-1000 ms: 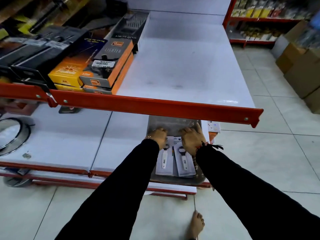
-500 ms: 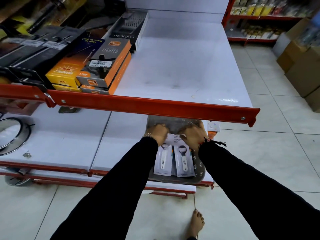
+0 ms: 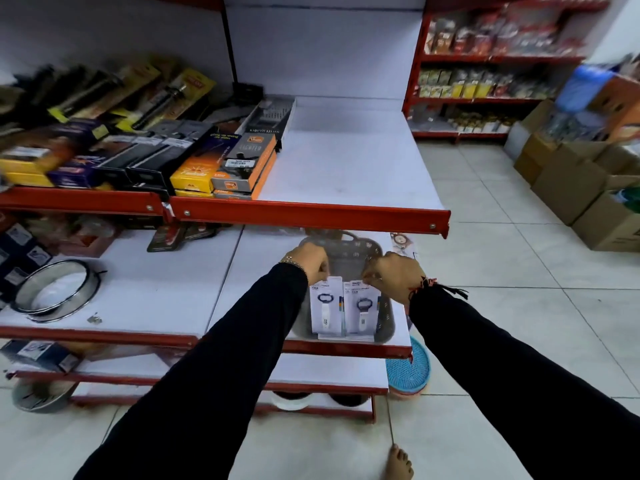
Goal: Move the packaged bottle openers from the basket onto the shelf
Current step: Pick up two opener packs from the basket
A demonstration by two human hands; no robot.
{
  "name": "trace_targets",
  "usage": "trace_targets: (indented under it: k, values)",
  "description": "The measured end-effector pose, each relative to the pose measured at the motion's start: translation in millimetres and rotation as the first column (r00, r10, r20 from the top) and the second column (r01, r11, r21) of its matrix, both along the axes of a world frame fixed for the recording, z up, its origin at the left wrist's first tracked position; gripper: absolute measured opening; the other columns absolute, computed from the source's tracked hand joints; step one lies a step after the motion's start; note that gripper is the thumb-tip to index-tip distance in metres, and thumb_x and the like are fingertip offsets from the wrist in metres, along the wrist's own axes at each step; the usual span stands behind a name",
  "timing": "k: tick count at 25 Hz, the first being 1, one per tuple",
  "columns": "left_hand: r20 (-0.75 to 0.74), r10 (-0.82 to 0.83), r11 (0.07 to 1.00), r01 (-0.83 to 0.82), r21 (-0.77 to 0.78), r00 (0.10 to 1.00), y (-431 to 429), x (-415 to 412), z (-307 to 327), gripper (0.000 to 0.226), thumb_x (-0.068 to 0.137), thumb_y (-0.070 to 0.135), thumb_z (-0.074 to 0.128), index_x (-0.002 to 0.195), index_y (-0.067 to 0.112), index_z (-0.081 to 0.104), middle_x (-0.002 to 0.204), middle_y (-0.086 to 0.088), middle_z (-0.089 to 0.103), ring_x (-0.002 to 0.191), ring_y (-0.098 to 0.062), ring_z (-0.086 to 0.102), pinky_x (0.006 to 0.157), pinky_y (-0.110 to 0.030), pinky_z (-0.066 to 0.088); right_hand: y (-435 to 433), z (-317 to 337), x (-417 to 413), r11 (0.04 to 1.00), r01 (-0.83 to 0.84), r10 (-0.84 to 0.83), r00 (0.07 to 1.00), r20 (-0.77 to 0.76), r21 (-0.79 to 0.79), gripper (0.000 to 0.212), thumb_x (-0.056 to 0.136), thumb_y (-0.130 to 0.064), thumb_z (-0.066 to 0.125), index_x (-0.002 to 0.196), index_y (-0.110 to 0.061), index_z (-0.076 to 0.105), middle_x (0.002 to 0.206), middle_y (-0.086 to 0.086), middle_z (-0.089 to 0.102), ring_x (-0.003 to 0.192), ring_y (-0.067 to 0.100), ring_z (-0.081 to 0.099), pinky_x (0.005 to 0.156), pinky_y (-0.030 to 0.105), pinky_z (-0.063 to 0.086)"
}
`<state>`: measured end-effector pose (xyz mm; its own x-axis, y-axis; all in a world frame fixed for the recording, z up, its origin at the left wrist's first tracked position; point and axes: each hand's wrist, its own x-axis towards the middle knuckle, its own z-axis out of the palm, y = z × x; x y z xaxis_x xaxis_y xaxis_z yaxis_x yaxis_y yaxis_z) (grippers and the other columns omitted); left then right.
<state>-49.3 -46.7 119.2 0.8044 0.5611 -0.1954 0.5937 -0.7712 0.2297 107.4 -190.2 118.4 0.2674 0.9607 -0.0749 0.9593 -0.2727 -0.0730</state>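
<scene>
Two hands, left (image 3: pixel 310 263), right (image 3: pixel 394 275), each pinch carded bottle opener (image 3: pixel 325 306) (image 3: pixel 362 311) upright over basket (image 3: pixel 386 315), ring ends up.

My left hand (image 3: pixel 310 259) and right hand (image 3: pixel 394 273) pinch the top edges of two packaged bottle openers (image 3: pixel 343 308): white card backing, matt, each under a clear glossy plastic blister over a smooth white handle. They stand in a grey plastic basket (image 3: pixel 386 322) with perforated, dull walls. My sleeves (image 3: pixel 221 368) are black matt cloth; a red thread band (image 3: pixel 424 284) with a frayed tassel circles my right wrist. The shelf (image 3: pixel 349 168) above is white, smooth, faintly sheened board with a red painted metal lip (image 3: pixel 311 216). Cardboard lighter boxes (image 3: pixel 242 168) look semi-gloss. A shiny metal ring (image 3: pixel 52 289) lies at the left. The floor tiles (image 3: pixel 519 306) are glossy.
</scene>
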Motion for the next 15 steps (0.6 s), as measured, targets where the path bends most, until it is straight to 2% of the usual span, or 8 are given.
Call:
trace_targets:
  k: [2,7,11,15]
  values:
    - [0.046,-0.024,0.999,0.022,0.039,0.999,-12,-14,24,0.014,0.091,0.019,0.068,0.097,0.014,0.079,0.104,-0.002,0.077,0.098,-0.019,0.071,0.086,-0.03,0.056,-14,15,-11,0.998,0.008,-0.01,0.999,0.033,0.06,0.024,0.094,-0.037,0.052,0.102,-0.036,0.074,0.111,-0.005,0.073,0.103,0.022,0.067,0.079,0.032,0.053]
    - [0.141,-0.061,0.983,0.035,0.18,0.988,-27,-46,102,0.012,0.087,0.022,0.072,0.092,0.016,0.08,0.1,0.0,0.078,0.095,-0.019,0.072,0.082,-0.03,0.056,-32,78,-30,0.983,-0.018,-0.001,0.995,0.1,0.184,0.023,0.089,-0.036,0.053,0.097,-0.036,0.075,0.108,-0.008,0.074,0.097,0.02,0.069,0.068,0.03,0.051]
    - [0.175,-0.091,0.971,0.049,0.233,0.98,-27,-63,162,0.013,0.085,0.021,0.074,0.093,0.014,0.081,0.098,-0.002,0.079,0.092,-0.018,0.072,0.086,-0.033,0.058,-41,143,-43,0.974,-0.055,0.026,0.991,0.132,0.222,0.022,0.091,-0.035,0.056,0.101,-0.036,0.075,0.111,-0.011,0.074,0.103,0.018,0.067,0.07,0.029,0.048]
    - [0.216,-0.11,0.962,0.049,0.268,0.97,-23,-70,213,0.016,0.086,0.021,0.074,0.098,0.014,0.08,0.097,-0.002,0.079,0.091,-0.016,0.072,0.089,-0.034,0.058,-41,199,-41,0.969,-0.056,0.039,0.996,0.077,0.241,0.019,0.091,-0.037,0.058,0.096,-0.036,0.076,0.104,-0.016,0.075,0.079,0.008,0.059,0.058,0.024,0.042]
